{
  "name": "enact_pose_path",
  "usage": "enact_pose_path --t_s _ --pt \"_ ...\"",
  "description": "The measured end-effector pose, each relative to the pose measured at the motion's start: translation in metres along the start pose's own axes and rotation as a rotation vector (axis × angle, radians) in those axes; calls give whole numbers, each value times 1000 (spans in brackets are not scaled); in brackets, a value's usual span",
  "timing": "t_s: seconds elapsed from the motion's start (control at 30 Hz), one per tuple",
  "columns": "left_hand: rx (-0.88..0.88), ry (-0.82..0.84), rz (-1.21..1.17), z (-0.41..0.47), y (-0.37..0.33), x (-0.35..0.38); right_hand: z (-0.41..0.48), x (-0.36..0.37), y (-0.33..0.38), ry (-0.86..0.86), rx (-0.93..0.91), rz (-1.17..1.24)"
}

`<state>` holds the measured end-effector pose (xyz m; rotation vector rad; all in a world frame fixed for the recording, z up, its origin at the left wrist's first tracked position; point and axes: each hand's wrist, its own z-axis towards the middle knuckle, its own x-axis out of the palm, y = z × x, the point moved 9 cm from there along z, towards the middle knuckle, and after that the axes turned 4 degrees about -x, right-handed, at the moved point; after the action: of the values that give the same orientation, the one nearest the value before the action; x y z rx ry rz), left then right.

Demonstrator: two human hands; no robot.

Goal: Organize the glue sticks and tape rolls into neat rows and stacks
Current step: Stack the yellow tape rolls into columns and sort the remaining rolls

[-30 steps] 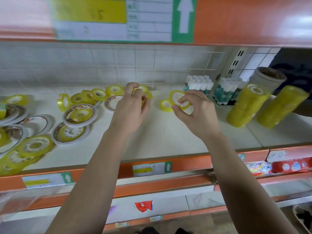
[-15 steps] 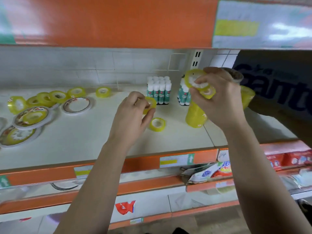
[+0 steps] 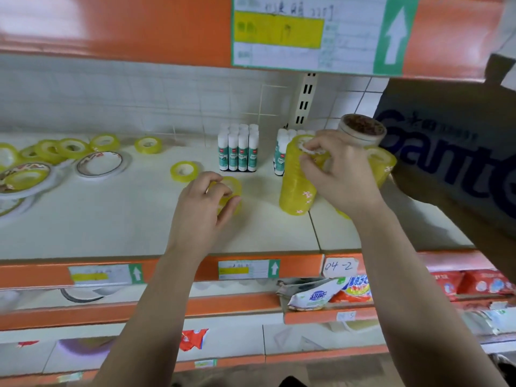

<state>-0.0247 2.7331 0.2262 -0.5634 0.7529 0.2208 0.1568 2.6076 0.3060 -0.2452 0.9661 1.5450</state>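
The left hand [image 3: 206,208] closes its grip round a glossy, translucent yellow tape roll [image 3: 231,192] near the middle of the smooth white shelf [image 3: 111,224]. The right hand [image 3: 337,177] pinches a second roll [image 3: 305,148], ring-shaped with a white core, at the top of a tall cylindrical stack [image 3: 294,191]. White-capped glue sticks [image 3: 238,152] stand upright in a block behind.
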Motion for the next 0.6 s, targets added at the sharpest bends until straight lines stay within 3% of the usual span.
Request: enact_pose_path --t_s 0.6 --pt "12 8 8 -2 4 7 -10 0 -4 -84 98 53"
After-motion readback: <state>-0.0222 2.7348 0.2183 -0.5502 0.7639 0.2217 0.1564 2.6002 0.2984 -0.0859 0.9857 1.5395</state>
